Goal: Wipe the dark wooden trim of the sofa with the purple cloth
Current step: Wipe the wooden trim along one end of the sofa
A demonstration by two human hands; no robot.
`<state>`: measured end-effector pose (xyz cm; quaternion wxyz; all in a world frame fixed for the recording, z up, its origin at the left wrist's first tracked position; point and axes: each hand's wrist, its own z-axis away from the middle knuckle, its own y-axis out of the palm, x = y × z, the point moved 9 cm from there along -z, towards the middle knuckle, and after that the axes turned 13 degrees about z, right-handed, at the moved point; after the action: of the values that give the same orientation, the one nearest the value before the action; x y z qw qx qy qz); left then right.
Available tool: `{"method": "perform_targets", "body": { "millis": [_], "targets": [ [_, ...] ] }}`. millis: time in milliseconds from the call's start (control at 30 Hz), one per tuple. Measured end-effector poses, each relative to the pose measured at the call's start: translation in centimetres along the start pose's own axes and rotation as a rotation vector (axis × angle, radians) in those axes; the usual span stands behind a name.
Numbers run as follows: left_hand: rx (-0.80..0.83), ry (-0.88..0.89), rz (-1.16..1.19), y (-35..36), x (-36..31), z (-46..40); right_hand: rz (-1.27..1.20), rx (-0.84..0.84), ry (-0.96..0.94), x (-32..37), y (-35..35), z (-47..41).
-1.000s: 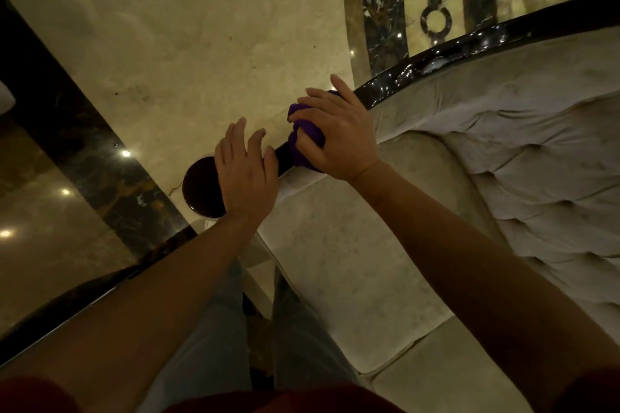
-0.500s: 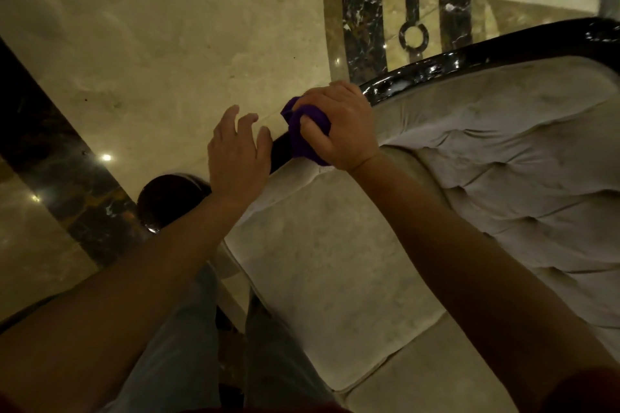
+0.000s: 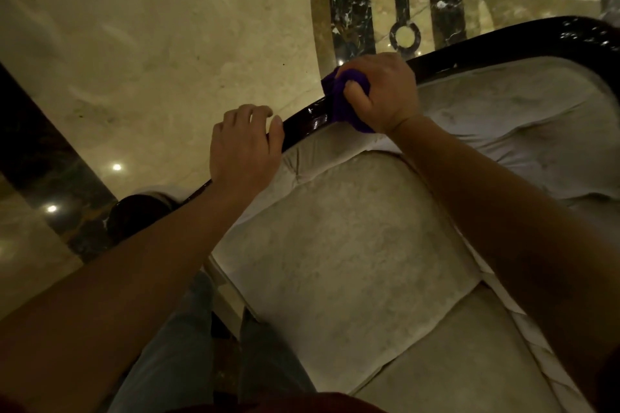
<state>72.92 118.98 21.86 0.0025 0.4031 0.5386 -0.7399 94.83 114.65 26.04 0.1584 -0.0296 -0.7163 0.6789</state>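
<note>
Sofa point(image 3: 352, 245) upholstery is edged by the dark wooden trim point(image 3: 486, 45), along which the purple cloth point(image 3: 342, 100) is bunched and clenched in the right hand point(image 3: 382, 90). Firm, even pressure is best kept, while the left hand point(image 3: 243, 144), fingers loosely spread, is braced on the rail.

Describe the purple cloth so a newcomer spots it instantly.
Start at the pale tufted sofa and follow its glossy dark wooden trim along the top edge. Where the right hand presses on that trim, the purple cloth is bunched in its grip, the only vivid colour among beige and black.
</note>
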Motion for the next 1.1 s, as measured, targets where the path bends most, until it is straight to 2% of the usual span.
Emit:
{"method": "perform_targets", "body": {
  "millis": [133, 267, 400, 500, 600, 700, 867, 967, 1100],
  "targets": [
    [0.016, -0.037, -0.045, 0.0, -0.2, 0.2, 0.110, 0.005, 0.000, -3.6, -1.1, -0.1],
    [0.047, -0.077, -0.076, -0.2, -0.6, -0.2, 0.189, 0.018, 0.007, -4.2, -1.9, -0.5],
    [0.043, -0.088, -0.097, 1.2, -3.7, -2.6, 0.242, 0.000, 0.159, -3.1, -2.1, 0.3],
    [-0.059, -0.279, -0.128, 1.1, -3.6, -4.3, 0.149, -0.086, 0.211, 0.5, -0.7, 1.2],
    [-0.137, -0.247, -0.139, 0.9, -3.5, -4.1, 0.040, -0.124, 0.127, 1.8, -0.6, 1.3],
    [-0.172, -0.201, -0.149, 1.0, -3.9, -3.9, 0.112, -0.014, 0.011, -0.8, -1.0, 1.0],
    [-0.204, -0.195, -0.112, 1.2, -4.0, -3.9, 0.380, 0.027, 0.053, -11.0, -5.9, -0.2],
    [-0.204, -0.192, -0.099, 1.0, -4.0, -4.0, 0.469, 0.010, 0.057, -14.3, -7.9, -0.3],
    [-0.223, -0.199, -0.072, 0.7, -3.9, -3.9, 0.427, -0.068, 0.241, -13.6, -7.0, 0.7]
  ]
}}
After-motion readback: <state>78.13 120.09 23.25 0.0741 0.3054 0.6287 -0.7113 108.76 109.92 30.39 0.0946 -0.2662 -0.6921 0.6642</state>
